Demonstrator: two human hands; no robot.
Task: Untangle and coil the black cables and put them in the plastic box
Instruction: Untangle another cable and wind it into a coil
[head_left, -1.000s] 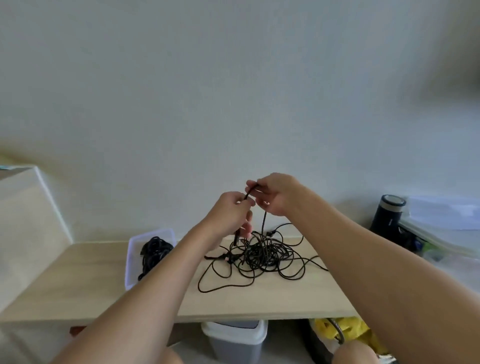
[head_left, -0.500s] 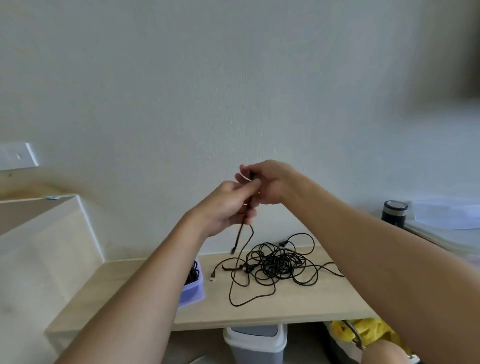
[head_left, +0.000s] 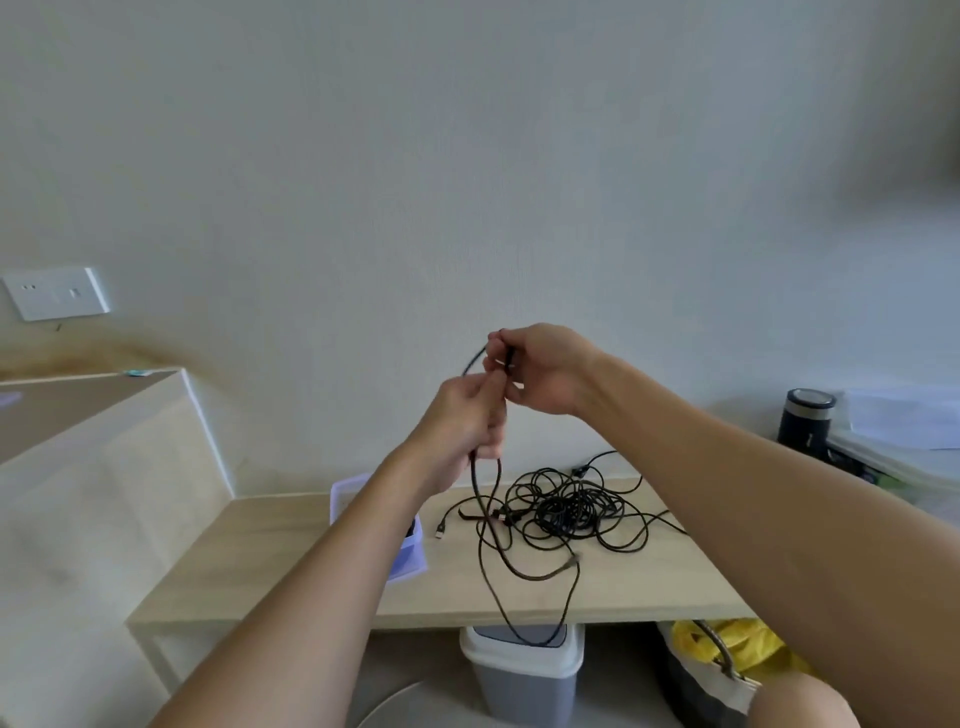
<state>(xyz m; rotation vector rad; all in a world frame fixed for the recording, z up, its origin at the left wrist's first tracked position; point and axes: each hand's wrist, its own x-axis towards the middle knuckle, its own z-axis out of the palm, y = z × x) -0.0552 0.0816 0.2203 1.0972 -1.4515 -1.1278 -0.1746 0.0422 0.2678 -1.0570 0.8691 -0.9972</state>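
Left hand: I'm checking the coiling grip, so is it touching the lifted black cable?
Touching. In the head view the left hand curls its fingers round the black cable, which hangs out below.

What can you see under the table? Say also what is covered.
A grey and white bin and a yellow bag sit under the table. A hanging cable loop crosses the bin. The right arm covers the bag's far side.
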